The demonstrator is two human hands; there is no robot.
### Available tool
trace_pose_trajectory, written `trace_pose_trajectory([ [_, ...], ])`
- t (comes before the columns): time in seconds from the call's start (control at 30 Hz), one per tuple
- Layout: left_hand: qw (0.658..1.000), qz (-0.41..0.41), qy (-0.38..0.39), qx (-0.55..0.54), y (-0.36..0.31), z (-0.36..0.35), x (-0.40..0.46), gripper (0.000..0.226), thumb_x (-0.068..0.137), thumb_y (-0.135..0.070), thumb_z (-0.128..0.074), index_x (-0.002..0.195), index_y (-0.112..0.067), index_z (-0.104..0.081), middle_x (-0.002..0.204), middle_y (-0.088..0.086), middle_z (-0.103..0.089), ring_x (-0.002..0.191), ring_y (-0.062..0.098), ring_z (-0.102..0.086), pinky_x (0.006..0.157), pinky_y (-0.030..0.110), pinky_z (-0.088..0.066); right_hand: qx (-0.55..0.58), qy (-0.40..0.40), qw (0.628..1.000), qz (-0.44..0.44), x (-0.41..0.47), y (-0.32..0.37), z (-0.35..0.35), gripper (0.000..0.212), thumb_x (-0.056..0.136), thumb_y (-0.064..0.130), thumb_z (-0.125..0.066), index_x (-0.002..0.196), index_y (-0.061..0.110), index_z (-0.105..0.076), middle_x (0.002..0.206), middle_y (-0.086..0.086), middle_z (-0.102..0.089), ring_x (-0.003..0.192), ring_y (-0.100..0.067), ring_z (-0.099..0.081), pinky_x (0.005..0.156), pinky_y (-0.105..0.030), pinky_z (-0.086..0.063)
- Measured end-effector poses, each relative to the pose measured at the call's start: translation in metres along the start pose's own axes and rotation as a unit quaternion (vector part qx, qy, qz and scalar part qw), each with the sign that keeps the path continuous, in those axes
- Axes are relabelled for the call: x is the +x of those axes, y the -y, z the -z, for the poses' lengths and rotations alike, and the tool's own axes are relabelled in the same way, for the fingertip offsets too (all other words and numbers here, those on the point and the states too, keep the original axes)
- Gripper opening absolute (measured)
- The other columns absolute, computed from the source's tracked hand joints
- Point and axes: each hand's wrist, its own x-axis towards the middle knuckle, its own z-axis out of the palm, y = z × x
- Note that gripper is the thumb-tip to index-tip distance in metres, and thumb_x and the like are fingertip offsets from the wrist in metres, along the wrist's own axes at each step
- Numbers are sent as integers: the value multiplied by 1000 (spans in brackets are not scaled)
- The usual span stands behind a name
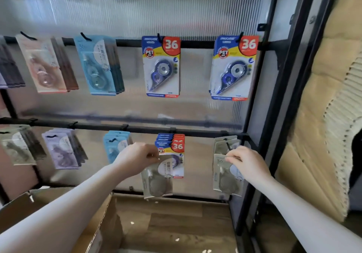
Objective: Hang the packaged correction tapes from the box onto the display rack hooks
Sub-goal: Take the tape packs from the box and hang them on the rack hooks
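Hanging grey packs on the lower rail. Right hand [247, 163] pinches the top edge of a grey pack [227, 176] at the far-right hook [228, 146], where more grey packs already hang behind it. Cannot tell whether the punched hole is over the hook tip yet; the fingers cover it. Left hand [138, 157] is closed on the top of a second grey pack [157, 180], held in the air in front of the blue-and-red packs [173, 145] on the neighbouring hook. Box [58, 203] sits low left, flaps open, contents out of view.

Risks, as judged:
- Hole misses the hook tip, so the right pack drops to the floor when let go.
- Pushing back on the hook could unseat the packs already there.
- Left pack dangles from a light pinch and could slip, or knock the blue-and-red packs.
- Left pack could end up on the wrong hook, mixed with another colour.

Pack look: flat grey-green card, clear blister over a rounded tape dispenser, pale label patch upper right, "36" faintly printed near the top. Light, stiff card.
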Motion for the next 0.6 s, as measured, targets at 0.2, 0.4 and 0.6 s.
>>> trace_pose_trajectory([
  [0.2,1000,-17,16,-3,-24,-14,10,18,87,-37,-59,72,-35,-49,71,-12,-53,72,15,-52,61,26,-38,36,-29,999,17,8,-15,7,13,89,22,-60,86,20,-73,87,8,-62,84,-10,-56,75,-31,-44],
  [0.4,998,-42,37,2,-37,-17,17,20,88,-36,-59,70,-30,-50,65,-13,-49,70,13,-48,63,28,-42,53,-38,998,11,21,-23,7,13,88,20,-62,87,19,-74,84,9,-59,83,-11,-55,72,-28,-38],
  [0.6,998,-37,45,4,-38,-23,21,38,88,-32,-59,57,-38,-37,64,-16,-47,70,14,-47,64,29,-42,56,-19,998,13,27,-30,2,18,93,20,-56,96,18,-73,91,7,-60,89,-14,-55,76,-29,-41],
])
